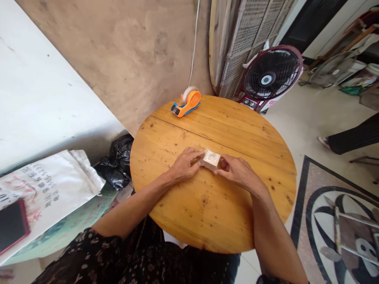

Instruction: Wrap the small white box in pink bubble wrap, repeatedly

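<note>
A small pale box (211,158) with printed marks on its top rests on the round wooden table (204,221). Shiny clear film seems to stick out at its left end. My left hand (188,163) pinches that end between thumb and fingers. On the opposite side, my right hand (237,170) has its thumb and bent fingers against the box's right end. Farther back on the tabletop stands an orange and blue tape dispenser (187,103) with a roll of tape in it.
A dark red fan (268,77) stands past the table's far right edge. To the left are a black plastic bag (120,157), a white printed sack (59,189) and a phone (13,225). A person's leg (352,136) shows at the right.
</note>
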The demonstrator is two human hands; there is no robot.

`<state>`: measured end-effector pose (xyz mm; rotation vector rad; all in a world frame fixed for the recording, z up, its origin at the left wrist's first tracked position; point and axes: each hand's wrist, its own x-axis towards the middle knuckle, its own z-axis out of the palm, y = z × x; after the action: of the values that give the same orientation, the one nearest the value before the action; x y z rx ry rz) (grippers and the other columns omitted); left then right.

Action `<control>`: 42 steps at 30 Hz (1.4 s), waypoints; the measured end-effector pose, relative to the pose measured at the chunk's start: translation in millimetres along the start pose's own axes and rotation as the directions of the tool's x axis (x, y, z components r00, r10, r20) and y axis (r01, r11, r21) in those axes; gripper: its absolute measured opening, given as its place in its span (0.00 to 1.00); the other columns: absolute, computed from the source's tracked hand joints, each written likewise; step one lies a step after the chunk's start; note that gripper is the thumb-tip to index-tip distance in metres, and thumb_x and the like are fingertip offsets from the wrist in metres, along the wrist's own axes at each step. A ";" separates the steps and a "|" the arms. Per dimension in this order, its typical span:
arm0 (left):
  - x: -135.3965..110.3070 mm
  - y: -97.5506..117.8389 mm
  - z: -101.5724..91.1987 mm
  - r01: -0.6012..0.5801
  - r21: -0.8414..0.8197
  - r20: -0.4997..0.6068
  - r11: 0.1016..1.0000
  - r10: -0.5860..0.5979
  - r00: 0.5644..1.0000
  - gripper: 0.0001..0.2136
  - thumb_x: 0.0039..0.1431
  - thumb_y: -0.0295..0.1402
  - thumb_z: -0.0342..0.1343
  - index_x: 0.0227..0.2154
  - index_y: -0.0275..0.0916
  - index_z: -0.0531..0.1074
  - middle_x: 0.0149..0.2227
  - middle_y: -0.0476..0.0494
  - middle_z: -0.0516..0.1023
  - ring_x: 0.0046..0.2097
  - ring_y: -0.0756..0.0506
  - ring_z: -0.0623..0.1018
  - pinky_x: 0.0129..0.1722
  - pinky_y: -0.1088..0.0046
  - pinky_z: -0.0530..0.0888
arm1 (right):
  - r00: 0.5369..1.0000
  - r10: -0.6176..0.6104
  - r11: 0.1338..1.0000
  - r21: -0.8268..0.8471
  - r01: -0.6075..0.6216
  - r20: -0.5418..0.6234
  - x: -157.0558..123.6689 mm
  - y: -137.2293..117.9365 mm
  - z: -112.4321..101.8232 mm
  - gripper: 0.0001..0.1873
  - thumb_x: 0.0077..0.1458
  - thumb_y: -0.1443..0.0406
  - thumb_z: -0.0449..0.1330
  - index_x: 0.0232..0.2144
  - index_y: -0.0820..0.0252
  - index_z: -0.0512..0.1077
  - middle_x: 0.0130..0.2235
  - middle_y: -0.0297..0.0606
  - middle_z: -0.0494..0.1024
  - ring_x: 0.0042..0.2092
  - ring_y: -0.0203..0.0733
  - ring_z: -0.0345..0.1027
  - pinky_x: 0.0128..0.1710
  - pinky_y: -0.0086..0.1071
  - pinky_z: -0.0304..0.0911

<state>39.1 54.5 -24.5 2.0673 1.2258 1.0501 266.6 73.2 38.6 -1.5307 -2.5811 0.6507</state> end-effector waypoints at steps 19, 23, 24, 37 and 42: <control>-4.5 -4.3 3.5 0.246 -0.525 0.024 0.815 -0.275 0.961 0.27 0.55 0.34 0.54 0.59 0.39 0.63 0.61 0.37 0.66 0.60 0.39 0.69 0.60 0.56 0.66 | 0.969 0.065 0.879 0.474 0.058 -0.239 2.5 14.9 0.9 0.27 0.54 0.53 0.58 0.54 0.57 0.66 0.53 0.44 0.74 0.53 0.48 0.67 0.52 0.43 0.62; -6.8 -3.9 -0.9 0.388 -0.640 0.093 0.664 -0.434 0.896 0.24 0.62 0.43 0.49 0.58 0.38 0.66 0.61 0.37 0.66 0.61 0.39 0.68 0.61 0.54 0.65 | 0.907 0.330 0.594 0.804 0.014 -0.260 17.4 8.7 14.0 0.30 0.58 0.46 0.49 0.55 0.57 0.65 0.58 0.47 0.70 0.58 0.46 0.65 0.54 0.41 0.64; -6.4 -1.7 -2.3 0.396 -0.644 0.100 0.654 -0.441 0.892 0.24 0.63 0.45 0.47 0.57 0.38 0.66 0.61 0.36 0.66 0.61 0.39 0.68 0.61 0.55 0.66 | 0.891 0.380 0.557 0.831 -0.006 -0.248 20.1 5.2 18.4 0.31 0.58 0.45 0.48 0.55 0.58 0.65 0.59 0.48 0.69 0.59 0.46 0.64 0.54 0.41 0.64; -8.2 26.9 15.4 0.400 -0.525 0.024 0.752 -0.457 0.889 0.29 0.65 0.51 0.39 0.61 0.38 0.60 0.66 0.38 0.56 0.67 0.39 0.55 0.67 0.55 0.55 | 0.770 0.562 0.576 0.811 -0.100 -0.303 -20.4 -59.8 81.7 0.38 0.62 0.45 0.40 0.66 0.57 0.47 0.69 0.38 0.47 0.69 0.41 0.40 0.68 0.43 0.39; -9.4 33.6 28.1 0.386 -0.579 0.101 0.718 -0.406 0.908 0.32 0.65 0.52 0.40 0.64 0.35 0.55 0.68 0.39 0.49 0.69 0.39 0.49 0.68 0.60 0.48 | 0.768 0.561 0.566 0.820 -0.082 -0.311 -8.6 -81.0 86.5 0.42 0.61 0.43 0.39 0.68 0.61 0.43 0.70 0.38 0.42 0.70 0.40 0.34 0.68 0.40 0.36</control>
<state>75.9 29.6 -18.9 1.2408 1.1045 1.0803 180.9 4.6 -6.9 -1.5502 -1.2666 0.9957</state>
